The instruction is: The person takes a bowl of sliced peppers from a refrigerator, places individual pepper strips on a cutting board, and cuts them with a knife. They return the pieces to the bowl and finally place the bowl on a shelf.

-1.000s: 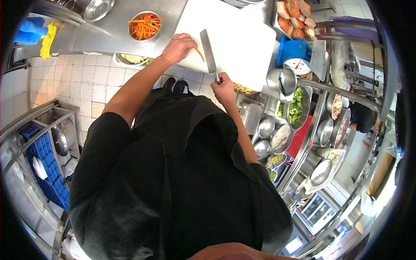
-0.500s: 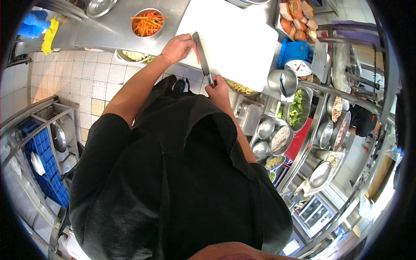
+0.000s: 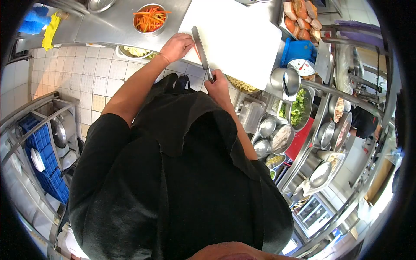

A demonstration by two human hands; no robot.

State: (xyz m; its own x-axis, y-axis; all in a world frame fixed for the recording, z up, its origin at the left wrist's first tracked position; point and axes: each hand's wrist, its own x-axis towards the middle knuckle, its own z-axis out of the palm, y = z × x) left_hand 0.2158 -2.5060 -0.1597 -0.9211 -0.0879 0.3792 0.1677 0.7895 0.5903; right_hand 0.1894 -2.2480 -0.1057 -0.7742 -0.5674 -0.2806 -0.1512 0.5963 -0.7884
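Note:
A white cutting board (image 3: 240,39) lies on the steel counter (image 3: 108,26) in front of me. My right hand (image 3: 218,86) grips the handle of a cleaver (image 3: 199,45), whose blade lies across the board's near left part. My left hand (image 3: 176,46) rests on the board's left edge, fingers curled right beside the blade. A thin orange carrot strip (image 3: 197,53) shows between my fingers and the blade. A steel bowl of carrot sticks (image 3: 149,18) stands on the counter just left of the board.
A tray of orange and pale pieces (image 3: 301,17) sits at the board's far right, with a blue scale (image 3: 297,54) nearby. Shelves at the right hold several metal bowls, one with chopped greens (image 3: 297,108). A blue crate (image 3: 41,160) stands on a rack at the left.
The cleaver has swung left toward my left hand, its blade now against my fingers and the carrot strip. My right hand moved slightly left with it.

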